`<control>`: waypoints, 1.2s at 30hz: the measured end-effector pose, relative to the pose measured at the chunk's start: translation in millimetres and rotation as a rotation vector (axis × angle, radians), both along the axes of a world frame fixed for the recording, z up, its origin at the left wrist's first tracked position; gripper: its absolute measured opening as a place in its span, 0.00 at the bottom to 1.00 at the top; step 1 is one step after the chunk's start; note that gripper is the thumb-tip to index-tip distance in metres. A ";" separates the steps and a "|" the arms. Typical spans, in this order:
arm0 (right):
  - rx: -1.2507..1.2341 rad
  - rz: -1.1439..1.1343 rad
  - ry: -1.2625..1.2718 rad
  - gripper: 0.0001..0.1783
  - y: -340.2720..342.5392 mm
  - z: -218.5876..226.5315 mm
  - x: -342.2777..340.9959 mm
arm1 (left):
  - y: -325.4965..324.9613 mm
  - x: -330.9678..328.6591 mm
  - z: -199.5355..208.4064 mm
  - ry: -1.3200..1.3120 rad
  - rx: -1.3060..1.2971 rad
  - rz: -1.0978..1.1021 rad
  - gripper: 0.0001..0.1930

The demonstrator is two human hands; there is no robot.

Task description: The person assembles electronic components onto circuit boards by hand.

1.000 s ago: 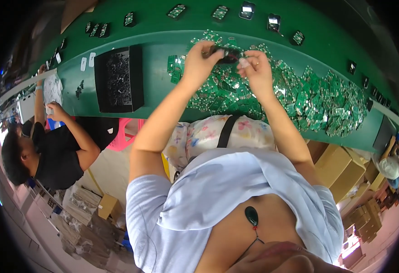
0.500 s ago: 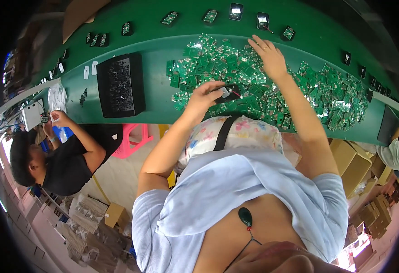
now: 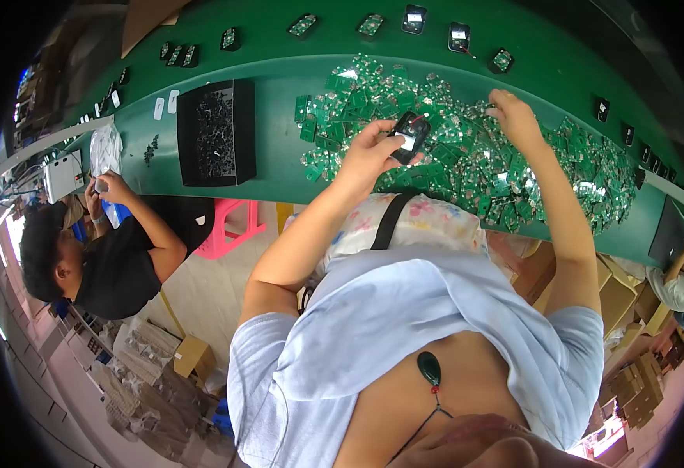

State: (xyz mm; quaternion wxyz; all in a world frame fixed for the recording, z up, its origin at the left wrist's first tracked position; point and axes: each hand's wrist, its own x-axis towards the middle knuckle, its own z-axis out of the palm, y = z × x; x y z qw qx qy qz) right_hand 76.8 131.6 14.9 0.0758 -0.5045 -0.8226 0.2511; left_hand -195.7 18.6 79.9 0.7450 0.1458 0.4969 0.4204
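Observation:
My left hand (image 3: pixel 371 160) grips a black plastic casing (image 3: pixel 401 154) by its near left side. A silvery-white block lies in the casing, and a thin red wire shows at its far end. The casing is tilted over a wide heap of green circuit boards (image 3: pixel 443 175). My right hand (image 3: pixel 518 123) is at the far side of the heap, to the right of the casing. Its fingers are bent and drawn together at the tips; whatever is between them is too small to make out.
Left of the heap stands a black open box (image 3: pixel 242 132) of small black parts. Casings, some with boards, line the green belt (image 3: pixel 326 47) beyond the table. A co-worker (image 3: pixel 124 261) sits at the left by a pink stool (image 3: pixel 237 230). Cardboard boxes (image 3: pixel 619 292) stand at the right.
My left hand has lifted the casing farther from me and tilted it. My right hand has moved right across the heap, its spread fingers now drawn together.

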 end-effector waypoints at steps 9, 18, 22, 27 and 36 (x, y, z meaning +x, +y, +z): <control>-0.790 -0.661 1.497 0.12 -108.1 84.6 -65.0 | -9.4 14.0 9.5 0.083 0.111 0.002 0.08; -1.122 -0.748 1.797 0.08 -134.4 82.9 -79.1 | -20.7 22.9 4.9 0.411 0.432 0.018 0.08; -1.180 -0.674 1.860 0.08 -140.3 88.2 -81.6 | -24.2 22.7 5.4 0.568 0.452 -0.020 0.07; -1.164 -0.681 1.829 0.08 -143.7 87.7 -86.6 | -23.1 20.0 8.5 0.623 0.425 -0.052 0.07; -0.584 -0.732 1.347 0.07 -148.2 93.7 -104.2 | -31.4 23.7 23.6 0.188 0.344 -0.008 0.12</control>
